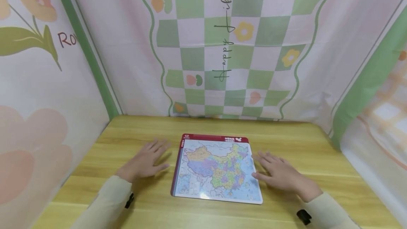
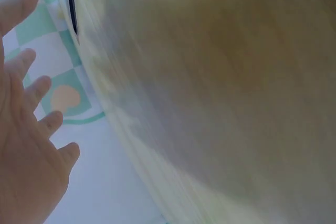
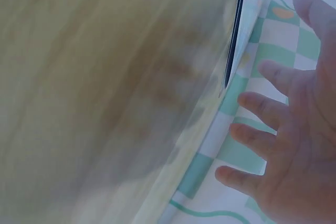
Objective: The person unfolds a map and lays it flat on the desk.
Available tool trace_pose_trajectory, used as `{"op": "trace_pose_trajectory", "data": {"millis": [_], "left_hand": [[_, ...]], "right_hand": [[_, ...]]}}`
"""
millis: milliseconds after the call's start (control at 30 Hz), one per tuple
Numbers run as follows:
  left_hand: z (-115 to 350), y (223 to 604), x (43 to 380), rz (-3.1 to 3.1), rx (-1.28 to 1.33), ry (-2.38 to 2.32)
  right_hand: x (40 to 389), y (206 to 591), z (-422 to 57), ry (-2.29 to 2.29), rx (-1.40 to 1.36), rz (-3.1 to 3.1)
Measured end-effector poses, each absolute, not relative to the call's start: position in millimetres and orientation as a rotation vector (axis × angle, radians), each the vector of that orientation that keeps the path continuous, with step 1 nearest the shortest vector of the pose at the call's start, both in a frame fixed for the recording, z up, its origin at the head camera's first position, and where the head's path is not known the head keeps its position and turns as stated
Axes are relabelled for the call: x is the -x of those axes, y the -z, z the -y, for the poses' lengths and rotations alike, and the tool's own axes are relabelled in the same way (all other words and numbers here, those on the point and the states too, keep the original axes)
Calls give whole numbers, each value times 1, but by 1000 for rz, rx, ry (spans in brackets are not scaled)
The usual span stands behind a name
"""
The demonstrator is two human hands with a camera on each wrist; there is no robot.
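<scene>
A flat map board (image 1: pixel 216 169) with a red top strip and a coloured map of China lies face up on the wooden table. My left hand (image 1: pixel 147 162) is held left of the board, fingers spread and a gap between thumb and board edge. On the other side my right hand (image 1: pixel 278 172) has its fingers spread, with the fingertips right at the board's right edge. In the left wrist view the left hand (image 2: pixel 26 129) shows its palm and holds nothing. The right wrist view likewise shows the right hand (image 3: pixel 289 124) with straight fingers and a bare palm.
The wooden table (image 1: pixel 143 211) reaches back to a green-and-white checked curtain (image 1: pixel 216 45) with lettering. Printed fabric hangs at the left (image 1: pixel 41 80) and right (image 1: pixel 375 116) sides too. A small black clip (image 1: pixel 304 217) sits by the right sleeve, and another dark piece (image 1: pixel 129 200) by the left.
</scene>
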State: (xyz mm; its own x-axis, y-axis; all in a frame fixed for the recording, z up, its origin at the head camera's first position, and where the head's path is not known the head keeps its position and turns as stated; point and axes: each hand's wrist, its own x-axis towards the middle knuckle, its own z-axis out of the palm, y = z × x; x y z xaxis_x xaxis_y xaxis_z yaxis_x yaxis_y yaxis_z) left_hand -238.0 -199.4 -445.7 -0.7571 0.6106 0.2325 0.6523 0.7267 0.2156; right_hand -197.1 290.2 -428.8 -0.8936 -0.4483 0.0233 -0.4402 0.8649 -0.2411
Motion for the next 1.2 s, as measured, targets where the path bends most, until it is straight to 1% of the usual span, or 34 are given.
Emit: {"op": "trace_pose_trajectory", "data": {"millis": [200,433,633,900,1067,1200], "left_hand": [[191,446,239,2851,1132,432],[178,449,239,2927,1193,373],[167,451,239,3040,1153,345],[164,447,235,3097,1111,354],[164,445,231,3062,1150,364],[165,450,232,2991,1200,347]], "right_hand": [[198,431,-286,428,774,-2942],[198,427,-282,514,752,-2831],[199,429,-280,491,768,-2820],[199,428,-274,427,773,-2848],[204,425,-269,361,773,-2888],[211,425,-266,325,751,-2911]]}}
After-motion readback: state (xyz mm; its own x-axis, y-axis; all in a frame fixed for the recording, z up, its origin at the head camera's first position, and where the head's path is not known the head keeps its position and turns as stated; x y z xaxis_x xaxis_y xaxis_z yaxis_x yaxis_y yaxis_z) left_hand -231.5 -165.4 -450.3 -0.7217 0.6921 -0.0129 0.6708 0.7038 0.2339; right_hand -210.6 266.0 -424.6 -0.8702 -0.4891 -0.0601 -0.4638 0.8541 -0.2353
